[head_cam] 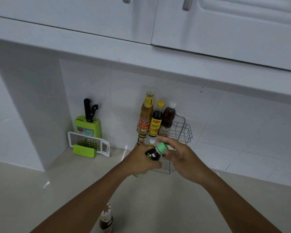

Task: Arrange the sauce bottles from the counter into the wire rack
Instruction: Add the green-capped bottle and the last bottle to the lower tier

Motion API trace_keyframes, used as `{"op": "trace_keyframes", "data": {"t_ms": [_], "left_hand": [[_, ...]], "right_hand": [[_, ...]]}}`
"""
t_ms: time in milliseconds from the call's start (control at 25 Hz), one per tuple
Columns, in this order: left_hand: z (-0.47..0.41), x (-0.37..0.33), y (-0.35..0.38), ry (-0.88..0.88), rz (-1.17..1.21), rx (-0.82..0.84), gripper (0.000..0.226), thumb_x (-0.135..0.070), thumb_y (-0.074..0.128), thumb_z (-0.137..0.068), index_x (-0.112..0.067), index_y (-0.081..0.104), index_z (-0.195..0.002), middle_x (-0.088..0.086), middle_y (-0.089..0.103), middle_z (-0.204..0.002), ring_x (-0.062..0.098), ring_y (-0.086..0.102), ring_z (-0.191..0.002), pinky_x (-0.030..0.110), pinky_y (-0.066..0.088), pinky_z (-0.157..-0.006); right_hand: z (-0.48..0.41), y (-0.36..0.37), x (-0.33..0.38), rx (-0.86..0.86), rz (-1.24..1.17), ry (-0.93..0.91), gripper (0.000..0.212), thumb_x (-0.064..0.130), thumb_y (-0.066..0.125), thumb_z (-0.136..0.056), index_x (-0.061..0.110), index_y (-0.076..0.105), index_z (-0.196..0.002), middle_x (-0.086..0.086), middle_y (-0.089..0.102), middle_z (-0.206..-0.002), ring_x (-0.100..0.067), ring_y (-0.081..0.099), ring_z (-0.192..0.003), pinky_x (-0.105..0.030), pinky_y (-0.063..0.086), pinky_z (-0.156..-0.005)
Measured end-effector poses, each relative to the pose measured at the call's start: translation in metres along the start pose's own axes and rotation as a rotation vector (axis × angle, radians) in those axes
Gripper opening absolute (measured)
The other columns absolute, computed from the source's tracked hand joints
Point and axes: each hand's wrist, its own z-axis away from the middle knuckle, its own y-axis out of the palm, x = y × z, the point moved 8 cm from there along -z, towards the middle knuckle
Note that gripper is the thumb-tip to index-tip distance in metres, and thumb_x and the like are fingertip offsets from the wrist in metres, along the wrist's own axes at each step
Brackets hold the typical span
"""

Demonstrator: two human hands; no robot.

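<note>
A two-tier wire rack [185,130] hangs on the tiled wall. Its upper tier holds three bottles: a tall tan sauce bottle [145,113], a dark bottle with a yellow cap [156,120] and a brown bottle with a white cap [167,118]. Below them a small jar [141,139] and a white-capped bottle [152,141] show in the lower tier. In front of the rack I hold a dark bottle with a green cap [155,153], tilted. My left hand [139,161] grips its body; my right hand [178,156] pinches its cap end. Another brown bottle [106,221] stands on the counter near me.
A green knife block [86,126] with two black-handled knives stands in the left corner, with a white and green grater [89,145] leaning before it. White wall cabinets [225,26] overhang the beige counter [32,190].
</note>
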Motion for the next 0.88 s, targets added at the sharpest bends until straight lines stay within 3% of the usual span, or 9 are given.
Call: {"op": "trace_keyframes", "data": {"t_ms": [80,160,240,280,360,480,640,760,880], "left_hand": [[0.001,-0.001,0.007,0.017,0.015,0.121,0.011,-0.008,0.073,-0.069,-0.012,0.067,-0.076,0.000,0.063,-0.060,0.013,0.059,-0.044,0.026,0.049,-0.046],[0.000,-0.002,0.015,0.045,-0.049,0.191,0.013,-0.018,0.075,-0.065,-0.023,0.067,-0.074,0.000,0.067,-0.066,0.018,0.063,-0.053,0.031,0.054,-0.051],[-0.004,-0.009,0.015,0.142,-0.383,0.097,0.022,-0.035,0.074,-0.063,-0.025,0.066,-0.082,-0.002,0.070,-0.076,0.018,0.064,-0.064,0.033,0.056,-0.060],[-0.005,-0.015,0.011,0.205,-0.643,-0.003,0.028,-0.040,0.072,-0.065,-0.026,0.065,-0.088,-0.002,0.071,-0.081,0.019,0.064,-0.070,0.030,0.052,-0.063],[-0.005,-0.028,0.013,0.335,-0.987,-0.153,0.034,-0.041,0.067,-0.073,-0.025,0.063,-0.102,0.001,0.072,-0.090,0.024,0.067,-0.078,0.029,0.044,-0.066],[-0.004,-0.026,0.025,0.466,-1.176,-0.220,0.031,-0.036,0.069,-0.074,-0.024,0.062,-0.102,0.001,0.074,-0.086,0.024,0.069,-0.072,0.029,0.045,-0.059],[-0.021,-0.016,0.018,0.470,-1.115,-0.189,0.037,-0.034,0.071,-0.072,-0.025,0.056,-0.104,-0.001,0.072,-0.087,0.023,0.069,-0.070,0.028,0.045,-0.058],[-0.052,0.014,-0.003,0.167,-0.681,0.037,0.063,-0.032,0.076,-0.067,-0.033,0.035,-0.115,-0.003,0.069,-0.098,0.022,0.069,-0.081,0.032,0.054,-0.067],[-0.066,0.043,0.002,0.070,-0.343,0.245,0.082,-0.023,0.083,-0.061,-0.036,0.028,-0.120,0.001,0.066,-0.106,0.022,0.069,-0.090,0.044,0.060,-0.074]], "right_hand": [[-0.003,-0.012,0.008,-0.079,0.264,-0.141,0.018,0.034,0.057,-0.101,0.026,0.073,-0.105,0.005,0.077,-0.092,-0.009,0.075,-0.079,-0.044,0.062,-0.078],[-0.006,-0.015,0.008,-0.152,0.596,-0.208,0.052,0.060,0.036,-0.099,0.024,0.061,-0.070,0.001,0.060,-0.057,-0.016,0.060,-0.053,-0.043,0.055,-0.057],[-0.013,-0.009,-0.006,-0.094,0.732,-0.071,0.062,0.061,0.018,-0.095,0.018,0.058,-0.074,0.000,0.051,-0.060,-0.021,0.052,-0.057,-0.037,0.048,-0.058],[-0.016,-0.007,-0.021,-0.037,0.672,0.094,0.063,0.057,0.016,-0.096,0.012,0.058,-0.082,-0.002,0.049,-0.063,-0.022,0.051,-0.060,-0.033,0.044,-0.056],[-0.010,-0.001,-0.054,0.007,0.214,0.476,0.058,0.050,0.021,-0.104,0.010,0.051,-0.076,0.002,0.042,-0.055,-0.017,0.040,-0.047,-0.026,0.029,-0.045],[-0.004,0.012,-0.070,0.010,-0.177,0.681,0.057,0.056,0.022,-0.104,0.016,0.040,-0.067,0.007,0.029,-0.047,-0.009,0.020,-0.037,-0.019,0.017,-0.040],[-0.012,0.016,-0.082,-0.006,-0.223,0.701,0.058,0.060,0.026,-0.101,0.014,0.045,-0.071,0.006,0.032,-0.047,-0.010,0.023,-0.037,-0.021,0.018,-0.041],[-0.029,0.014,-0.078,-0.040,-0.141,0.528,0.056,0.066,0.047,-0.094,0.012,0.059,-0.095,-0.008,0.062,-0.064,-0.016,0.055,-0.043,-0.023,0.040,-0.043],[-0.046,0.011,-0.070,-0.180,-0.257,0.306,0.026,0.038,0.069,-0.094,0.013,0.069,-0.101,-0.014,0.077,-0.086,-0.029,0.074,-0.061,-0.038,0.059,-0.058]]}}
